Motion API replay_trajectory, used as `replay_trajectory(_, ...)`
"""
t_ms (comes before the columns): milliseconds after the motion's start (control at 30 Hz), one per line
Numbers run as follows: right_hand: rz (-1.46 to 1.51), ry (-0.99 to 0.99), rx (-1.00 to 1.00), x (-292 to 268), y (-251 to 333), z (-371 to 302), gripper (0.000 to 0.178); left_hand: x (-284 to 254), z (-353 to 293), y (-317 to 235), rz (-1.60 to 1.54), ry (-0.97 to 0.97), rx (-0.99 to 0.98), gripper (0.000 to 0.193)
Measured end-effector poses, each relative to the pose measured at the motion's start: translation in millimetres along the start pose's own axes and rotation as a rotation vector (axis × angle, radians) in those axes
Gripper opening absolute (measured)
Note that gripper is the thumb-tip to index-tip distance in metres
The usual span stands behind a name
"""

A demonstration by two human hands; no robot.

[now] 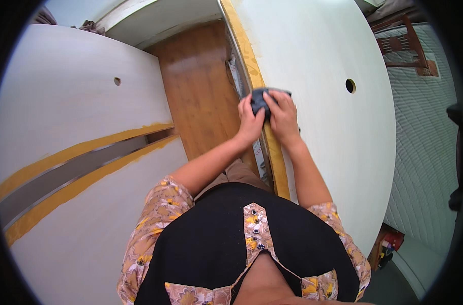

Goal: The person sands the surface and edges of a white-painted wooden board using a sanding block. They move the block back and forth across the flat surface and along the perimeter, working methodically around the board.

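Note:
A crumpled dark grey cloth (260, 101) lies bunched against the long edge of a white panel (318, 56) on my right. My left hand (249, 122) is closed on the cloth's left side, thumb along it. From the other side my right hand (283, 116) grips the same cloth, its fingers bent over the top. Beneath both hands runs a yellow-brown strip (249, 56) along the panel's edge, partly hidden by the cloth and my fingers. The cloth appears to touch this strip.
Wooden flooring (196, 86) shows between the panels. To the left stand white boards (79, 66) with yellow-brown bands (63, 198) beside a grey gap. The right panel has a round hole (350, 86). Beyond it are a wooden chair (407, 46) and a pale quilted mattress (420, 137).

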State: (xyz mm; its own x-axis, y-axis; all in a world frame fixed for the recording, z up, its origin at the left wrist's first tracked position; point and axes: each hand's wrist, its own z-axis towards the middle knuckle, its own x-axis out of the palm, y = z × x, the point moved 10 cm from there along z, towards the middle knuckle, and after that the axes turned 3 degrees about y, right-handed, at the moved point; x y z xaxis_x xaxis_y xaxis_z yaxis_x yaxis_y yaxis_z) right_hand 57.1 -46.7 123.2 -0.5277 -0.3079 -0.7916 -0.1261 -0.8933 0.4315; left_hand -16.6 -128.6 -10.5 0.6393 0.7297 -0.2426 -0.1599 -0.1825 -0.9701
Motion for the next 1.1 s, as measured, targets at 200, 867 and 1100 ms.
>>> replay_trajectory(200, -0.022, -0.131, -0.029, 28, -37, 96, 0.041, -27, 116, -1, -0.261, -0.103, -0.207, 0.062)
replay_trajectory(867, -0.020, -0.051, 0.023, 26, -43, 96, 0.046, -18, 118, -6, -0.103, -0.053, -0.076, 0.068)
replay_trajectory(1100, -0.024, -0.087, 0.046, 61, -86, 217, 0.042, -46, 258, -10, -0.220, -0.093, -0.195, 0.065)
